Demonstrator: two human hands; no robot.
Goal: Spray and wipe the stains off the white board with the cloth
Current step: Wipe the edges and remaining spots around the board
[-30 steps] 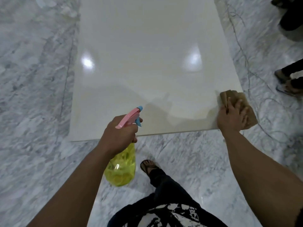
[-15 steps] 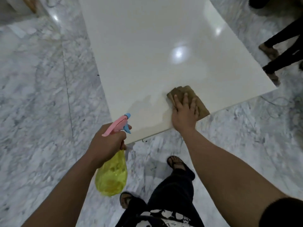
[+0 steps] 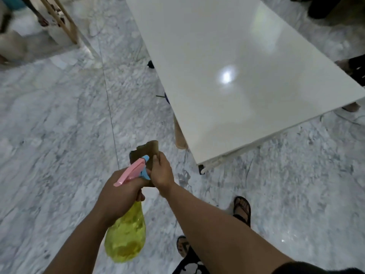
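Note:
The glossy white board (image 3: 227,62) lies flat, raised off the floor, filling the upper right; no stain shows on it. My left hand (image 3: 118,192) grips a yellow spray bottle (image 3: 126,240) with a pink and blue trigger head, its nozzle pointing at the cloth. My right hand (image 3: 162,175) holds the brown cloth (image 3: 146,151) up in front of the nozzle, off the board and left of its near corner. Both hands are over the floor, touching each other.
Grey marble floor (image 3: 59,125) surrounds the board. My sandalled feet (image 3: 242,209) stand below the board's near corner. Other people's feet and legs (image 3: 353,66) are at the right edge. A wooden frame (image 3: 65,20) stands at the top left. A board support leg (image 3: 180,135) shows under the left edge.
My right hand lifted the cloth off the board's near edge and brought it left to the spray nozzle. The view swung left, so the board now sits to the right.

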